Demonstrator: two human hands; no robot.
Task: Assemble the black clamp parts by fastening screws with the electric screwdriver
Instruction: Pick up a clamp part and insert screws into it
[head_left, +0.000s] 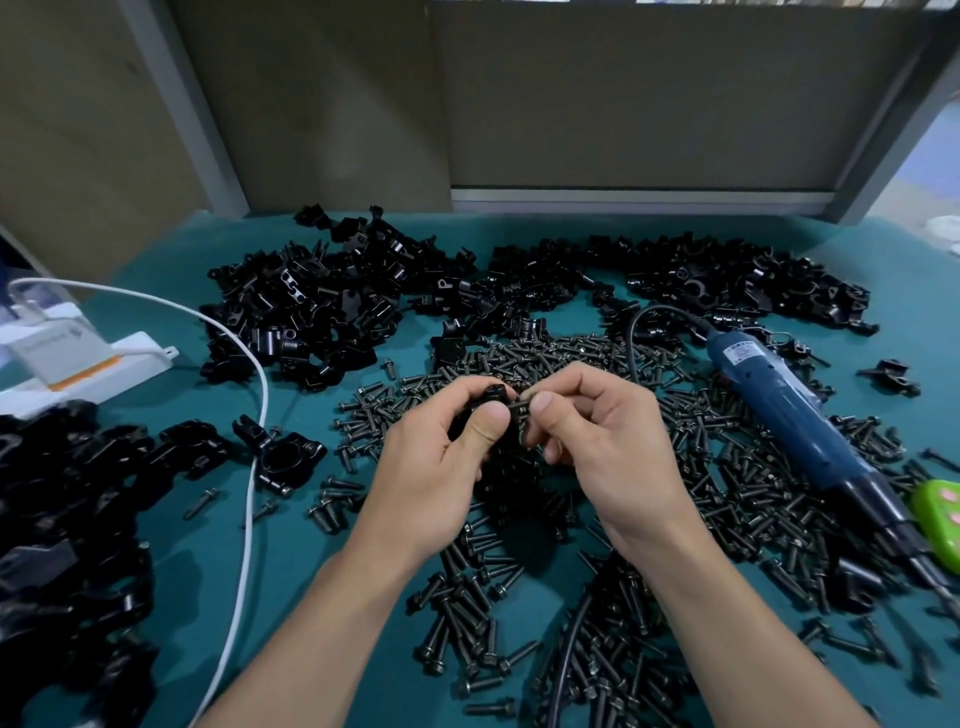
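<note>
**A:** Left hand (441, 462) is curled round a clamp (493, 396), held just above the screw pile (727, 499) at mid-table. Right hand (608, 447) pinches a screw (521, 404) against it.

**B:** Hand-starting the screw, I'd say. Driving not yet begun.

**A:** Agreed. The screwdriver (789, 410) lies untouched to the right, on the screws.

**B:** Next, seat that screw straight, then free the right hand to reach across.

**A:** Tight quarters: loose screws all round, clamp heaps (311, 312) behind, a white cable (249, 467) on the left. The table (322, 551) shows bare only left of the arms.
</note>
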